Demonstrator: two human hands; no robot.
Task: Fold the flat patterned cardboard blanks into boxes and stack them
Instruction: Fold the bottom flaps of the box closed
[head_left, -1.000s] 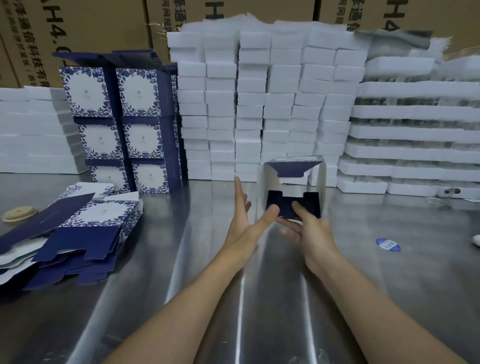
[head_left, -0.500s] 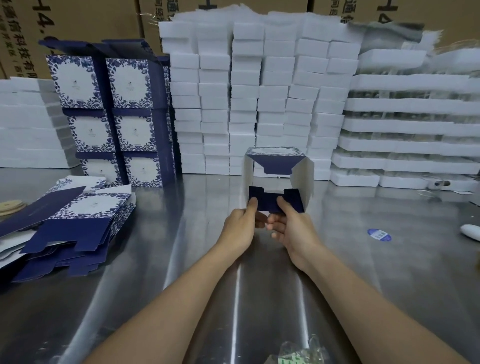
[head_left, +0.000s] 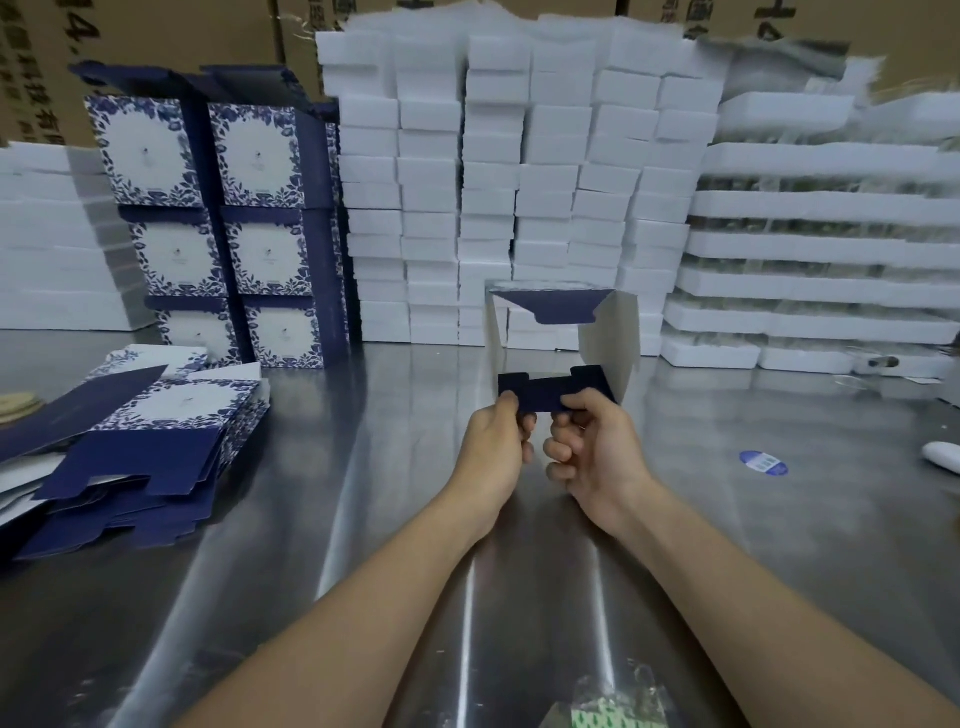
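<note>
A half-formed box (head_left: 605, 338) stands open towards me on the steel table (head_left: 363, 467), white inside with navy flaps at its top and bottom. My left hand (head_left: 493, 447) and my right hand (head_left: 592, 447) both pinch the navy bottom flap (head_left: 550, 389) at its near edge, thumbs on top. A pile of flat blue-and-white patterned blanks (head_left: 156, 431) lies at the left. Folded patterned boxes (head_left: 228, 228) stand stacked in two columns at the back left.
White foam blocks (head_left: 519, 182) are piled high behind the box, with white foam trays (head_left: 815, 249) to the right and brown cartons behind. A blue round sticker (head_left: 762, 462) and a white object (head_left: 943, 457) lie at the right. A clear bag (head_left: 608, 712) sits near me.
My left hand went from flat beside the box to pinching the bottom flap. Both hands have drawn that flap towards me, and the box opening now faces me more squarely.
</note>
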